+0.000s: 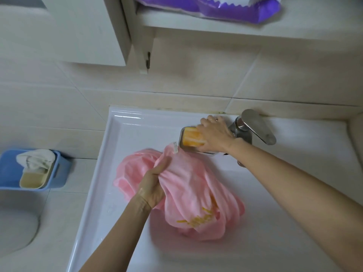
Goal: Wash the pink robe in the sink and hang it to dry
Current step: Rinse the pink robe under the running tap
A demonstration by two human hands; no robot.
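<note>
A blue basket [62, 173] at the left holds a white cloth [35, 159]; a purple bag [235, 13] lies on a shelf [196, 26] above

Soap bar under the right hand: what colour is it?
The soap bar is orange with pale stripes; head view.

I see only two arms and hands of the person from my remote seat; the left forearm [117, 232] is bare from wrist to the bottom edge; the right forearm [294, 183] is bare to the right edge; the left hand [152, 185] and right hand [214, 134] are uncovered; a small glint on a right finger may be a ring, too blurred to tell.
</note>
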